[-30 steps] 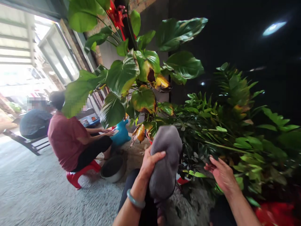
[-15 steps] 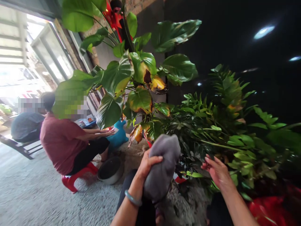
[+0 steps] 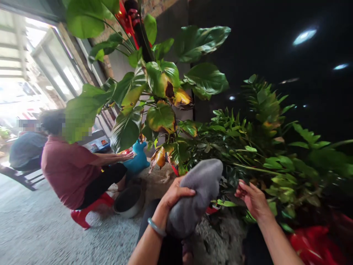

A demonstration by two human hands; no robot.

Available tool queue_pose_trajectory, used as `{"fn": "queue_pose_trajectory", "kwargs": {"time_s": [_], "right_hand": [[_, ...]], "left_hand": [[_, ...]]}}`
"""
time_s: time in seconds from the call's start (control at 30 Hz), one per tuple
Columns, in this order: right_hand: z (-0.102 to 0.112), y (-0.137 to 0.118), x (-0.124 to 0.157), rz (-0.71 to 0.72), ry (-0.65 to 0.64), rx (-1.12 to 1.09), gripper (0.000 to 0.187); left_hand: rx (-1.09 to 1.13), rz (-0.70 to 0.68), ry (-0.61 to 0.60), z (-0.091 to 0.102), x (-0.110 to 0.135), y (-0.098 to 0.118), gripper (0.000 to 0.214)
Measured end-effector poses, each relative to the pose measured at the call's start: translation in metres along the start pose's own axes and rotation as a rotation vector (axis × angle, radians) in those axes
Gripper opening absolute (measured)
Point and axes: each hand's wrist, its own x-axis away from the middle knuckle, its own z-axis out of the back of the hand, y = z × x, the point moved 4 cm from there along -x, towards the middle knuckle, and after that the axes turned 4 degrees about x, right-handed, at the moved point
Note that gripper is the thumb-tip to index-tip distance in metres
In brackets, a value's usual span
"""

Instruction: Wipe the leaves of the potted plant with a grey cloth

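A bunched grey cloth (image 3: pixel 197 198) is gripped in my left hand (image 3: pixel 176 195), with the thumb pressed over its near side and its upper end tipped to the right. A bracelet circles that wrist. Off to the right, my right hand (image 3: pixel 252 198) is at the edge of the low leafy plant (image 3: pixel 228 147), its fingers curled together. Whatever those fingertips pinch, if anything, is too small and dark to make out. Behind the cloth rises a tall plant with broad leaves (image 3: pixel 161 116), some yellow and browned at the edges.
At left a person in a red shirt (image 3: pixel 66 165) sits on a red stool (image 3: pixel 92 211), hands near a blue animal-shaped toy (image 3: pixel 139 158). A round basin (image 3: pixel 129 200) stands on the grey floor. Farther back is another person (image 3: pixel 27 149). Red material (image 3: pixel 314 244) lies at lower right.
The grey cloth has tilted to the right in my left hand, its top swinging lower. My right hand has barely moved. The whole view has shifted slightly.
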Motion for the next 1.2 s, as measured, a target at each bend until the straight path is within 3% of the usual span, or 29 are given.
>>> {"fn": "queue_pose_trajectory", "kwargs": {"time_s": [0.1,0.17,0.23,0.4,0.53,0.73,1.0,1.1,1.2], "right_hand": [[0.000,0.002,-0.002,0.009,-0.021,0.004,0.037],[-0.003,0.003,-0.002,0.018,-0.039,0.010,0.035],[-0.008,0.006,-0.001,0.022,-0.054,0.025,0.034],[-0.020,0.015,0.002,-0.001,-0.101,0.119,0.038],[-0.028,0.023,0.003,-0.032,-0.158,0.234,0.038],[-0.036,0.032,0.006,-0.103,-0.222,0.249,0.041],[-0.036,0.052,-0.003,-0.316,-0.225,0.151,0.039],[-0.035,0.056,-0.006,-0.338,-0.241,0.123,0.029],[-0.039,0.054,-0.003,-0.328,-0.289,0.075,0.026]], "left_hand": [[0.080,-0.159,0.179,0.008,-0.014,0.027,0.043],[0.083,-0.197,0.262,0.006,-0.027,0.027,0.041],[0.032,-0.168,0.240,-0.001,-0.038,0.010,0.041],[-0.054,0.021,0.030,-0.015,-0.037,-0.057,0.043],[-0.021,0.062,-0.016,-0.014,-0.034,-0.074,0.046],[-0.062,0.092,0.005,-0.018,-0.032,-0.074,0.042],[-0.159,0.183,-0.024,-0.013,-0.005,-0.075,0.039],[-0.205,0.189,-0.060,-0.008,0.004,-0.062,0.039],[-0.192,0.146,-0.100,-0.010,0.006,-0.032,0.048]]}}
